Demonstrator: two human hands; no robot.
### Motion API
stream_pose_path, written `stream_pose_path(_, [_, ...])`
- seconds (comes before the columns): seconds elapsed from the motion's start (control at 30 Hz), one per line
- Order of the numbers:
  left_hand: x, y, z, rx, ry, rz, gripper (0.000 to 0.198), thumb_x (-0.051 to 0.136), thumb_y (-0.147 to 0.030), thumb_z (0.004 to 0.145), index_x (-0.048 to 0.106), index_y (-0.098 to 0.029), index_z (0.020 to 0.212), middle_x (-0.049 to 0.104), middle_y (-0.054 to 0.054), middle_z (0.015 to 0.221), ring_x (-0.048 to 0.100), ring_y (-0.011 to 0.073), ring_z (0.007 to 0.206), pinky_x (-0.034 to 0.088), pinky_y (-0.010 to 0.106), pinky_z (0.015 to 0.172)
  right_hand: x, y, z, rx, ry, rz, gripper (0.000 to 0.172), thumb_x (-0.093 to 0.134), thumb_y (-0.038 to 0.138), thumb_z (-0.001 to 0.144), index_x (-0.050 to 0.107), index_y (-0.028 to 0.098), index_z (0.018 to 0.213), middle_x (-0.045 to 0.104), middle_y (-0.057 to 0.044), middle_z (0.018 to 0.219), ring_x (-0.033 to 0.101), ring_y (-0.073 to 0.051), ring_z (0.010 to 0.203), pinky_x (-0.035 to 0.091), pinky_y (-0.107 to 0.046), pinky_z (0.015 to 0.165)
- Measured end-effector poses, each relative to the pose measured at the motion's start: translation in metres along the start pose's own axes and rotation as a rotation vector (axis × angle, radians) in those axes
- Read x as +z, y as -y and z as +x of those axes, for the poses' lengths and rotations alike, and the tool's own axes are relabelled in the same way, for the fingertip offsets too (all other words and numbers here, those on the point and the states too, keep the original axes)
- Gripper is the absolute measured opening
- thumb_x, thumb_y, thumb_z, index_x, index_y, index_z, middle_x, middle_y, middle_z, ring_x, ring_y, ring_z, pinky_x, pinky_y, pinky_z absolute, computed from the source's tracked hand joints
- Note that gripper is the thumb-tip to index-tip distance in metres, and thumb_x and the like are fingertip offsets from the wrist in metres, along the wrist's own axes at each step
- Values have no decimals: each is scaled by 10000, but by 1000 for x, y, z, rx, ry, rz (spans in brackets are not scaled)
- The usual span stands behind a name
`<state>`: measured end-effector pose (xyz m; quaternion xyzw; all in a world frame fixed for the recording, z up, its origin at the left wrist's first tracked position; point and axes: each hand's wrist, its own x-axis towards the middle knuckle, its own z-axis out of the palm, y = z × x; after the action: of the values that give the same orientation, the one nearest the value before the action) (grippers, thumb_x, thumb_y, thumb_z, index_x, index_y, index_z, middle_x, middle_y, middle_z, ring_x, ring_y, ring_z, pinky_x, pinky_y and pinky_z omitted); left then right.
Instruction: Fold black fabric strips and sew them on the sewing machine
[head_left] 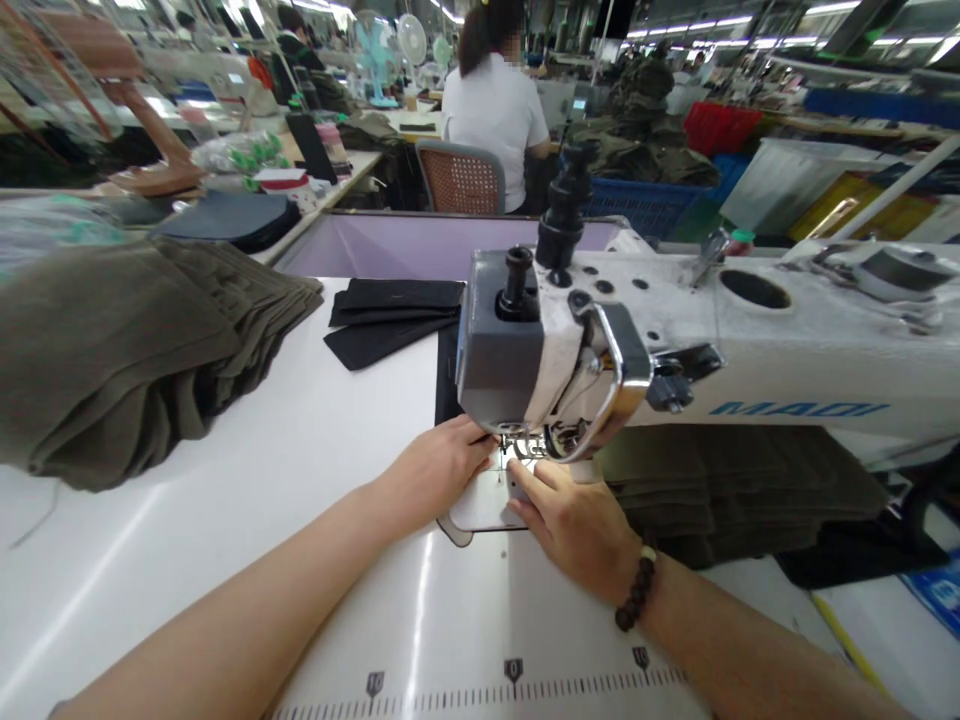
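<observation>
A white sewing machine stands on the white table, its grey head over the needle plate. My left hand reaches under the head from the left, fingers closed at the presser foot. My right hand, with a bead bracelet on the wrist, lies beside it, index finger stretched to the needle area and the other fingers curled. What the fingertips pinch is too small to make out.
A pile of olive-brown fabric lies at the left; more olive fabric is stacked under the machine arm. Black fabric pieces lie behind. A person in a white shirt sits at the back, facing away. A ruler scale runs along the near edge.
</observation>
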<state>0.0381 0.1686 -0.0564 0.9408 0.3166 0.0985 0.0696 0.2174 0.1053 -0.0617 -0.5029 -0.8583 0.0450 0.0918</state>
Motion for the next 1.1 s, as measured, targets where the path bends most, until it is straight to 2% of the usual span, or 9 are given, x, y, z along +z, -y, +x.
stream_pose_path(0.17, [-8,-5,-2,-32,10,-3,137,468,-176,838,598,-145,810,595,70,873,570,178,816,477,298,748,-1,-1,0,-7,-26,-2,299,539,272,821,530,154,1095,601,-57,834,527,-178,717,333,-295,616])
stream_pose_path(0.3, [-19,-29,-11,-40,99,16,157,508,-243,825,612,-126,817,598,92,890,556,210,869,489,324,758,-2,-4,-2,-62,-70,91,203,470,223,848,563,155,1015,601,-52,830,518,-186,785,331,-309,686])
stream_pose_path(0.37, [-19,-42,-19,16,120,52,183,536,-265,810,616,-109,862,602,103,936,546,222,921,482,327,802,-3,-6,-4,-108,-91,144,181,435,200,857,578,152,958,598,-46,806,508,-177,758,326,-307,688])
stream_pose_path(0.47, [-9,-54,-32,129,82,119,191,469,-192,843,602,-88,931,598,113,996,524,219,999,431,332,906,-5,-8,-6,-192,-103,169,190,415,207,865,597,151,861,566,-29,702,474,-163,661,308,-301,629])
stream_pose_path(0.57, [3,-56,-42,169,43,129,256,369,-102,856,556,-89,1030,577,114,1066,489,206,1075,385,330,965,-8,-9,-9,-316,-129,174,248,400,244,880,603,149,772,534,-20,645,441,-155,627,289,-298,601])
stream_pose_path(0.73, [11,-57,-47,110,41,78,274,340,-122,865,524,-167,1063,561,83,1128,482,172,1104,400,292,953,-11,-11,-12,-439,-154,194,341,345,277,914,602,142,735,524,-11,632,424,-146,631,290,-302,631])
stream_pose_path(0.97, [19,-58,-50,130,59,101,309,289,-81,866,475,-129,1107,541,88,1172,448,157,1147,347,304,997,-8,-11,-14,-461,-164,156,337,365,269,910,599,139,706,522,-7,625,409,-147,621,286,-305,625])
stream_pose_path(1.1, [15,-55,-48,146,62,129,315,273,-70,867,475,-73,1109,535,116,1174,441,152,1154,315,288,1014,-7,-10,-13,-430,-184,145,331,369,273,910,603,140,719,519,-4,617,413,-147,620,282,-307,627])
